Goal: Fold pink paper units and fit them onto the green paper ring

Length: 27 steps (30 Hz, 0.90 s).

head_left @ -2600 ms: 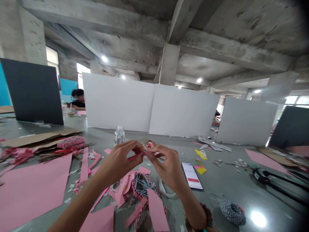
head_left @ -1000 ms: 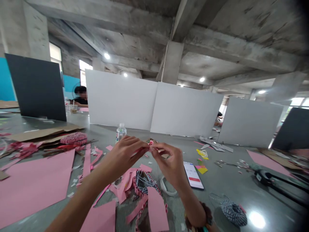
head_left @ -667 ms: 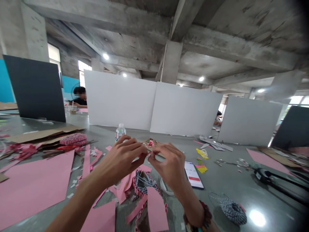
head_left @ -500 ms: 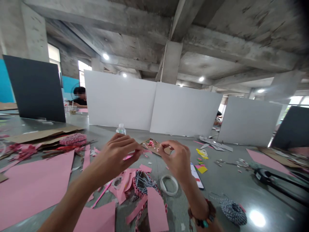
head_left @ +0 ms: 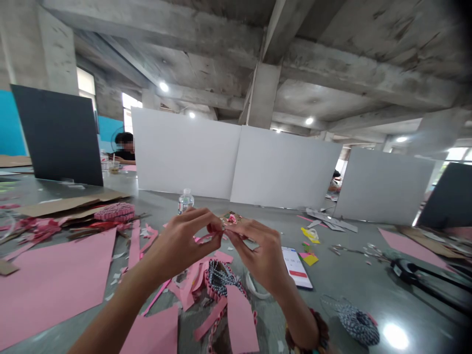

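My left hand (head_left: 191, 236) and my right hand (head_left: 260, 248) meet above the table, thumbs and fingers pinched together at the tips. Whatever lies between the fingertips is too small to make out. A bit of pink shows behind my left thumb; I cannot tell whether it is held. Below the hands are pink paper strips (head_left: 191, 282) and a small basket-like piece (head_left: 218, 278) of black-and-white cord with a pink edge. A white tape roll (head_left: 258, 290) is partly hidden under my right hand. Just beyond the fingertips, a pink paper flower (head_left: 232, 218) rests on brown cardboard.
Large pink sheets (head_left: 59, 285) cover the left side. A water bottle (head_left: 185, 200) stands ahead, before white partition boards (head_left: 184, 152). To the right are a phone (head_left: 298, 268), scissors (head_left: 350, 250), a cord ball (head_left: 357, 324) and a black clamp-like tool (head_left: 401, 270). A person (head_left: 126, 147) sits behind.
My hands have come together; they were apart half a second ago. My right hand has moved left and now covers part of the tape roll, and more of the phone shows.
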Motion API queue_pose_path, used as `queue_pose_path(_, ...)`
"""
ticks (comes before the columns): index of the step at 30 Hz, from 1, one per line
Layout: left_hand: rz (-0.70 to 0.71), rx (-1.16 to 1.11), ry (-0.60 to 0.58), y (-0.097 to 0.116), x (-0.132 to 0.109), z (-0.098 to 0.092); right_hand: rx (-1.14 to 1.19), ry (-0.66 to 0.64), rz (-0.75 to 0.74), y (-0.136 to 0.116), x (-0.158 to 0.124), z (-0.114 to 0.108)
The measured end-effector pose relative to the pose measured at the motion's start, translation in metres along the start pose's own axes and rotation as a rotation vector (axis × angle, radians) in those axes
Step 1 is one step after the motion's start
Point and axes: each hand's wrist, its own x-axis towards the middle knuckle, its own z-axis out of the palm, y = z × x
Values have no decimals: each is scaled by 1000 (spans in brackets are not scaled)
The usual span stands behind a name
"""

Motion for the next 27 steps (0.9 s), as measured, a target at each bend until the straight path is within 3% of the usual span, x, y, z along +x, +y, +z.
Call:
queue_pose_path(10,-28,-3,52,-5,-2,-4,-12,-2,39,-1,-1,-7)
queue_pose_path(15,-86,49,73,-19,-6,-15,-13,34,76,1,-1,-16)
queue_pose_path(20,-169,206,166,-37,-12,-32,50,124,241,2,0,-29)
queue_pose_path(23,-176,177,242,-29,-13,-37,159,51,354,2,0,-28)
queue_pose_path(27,-42,49,80,-4,-11,-28,250,6,439,6,2,-19)
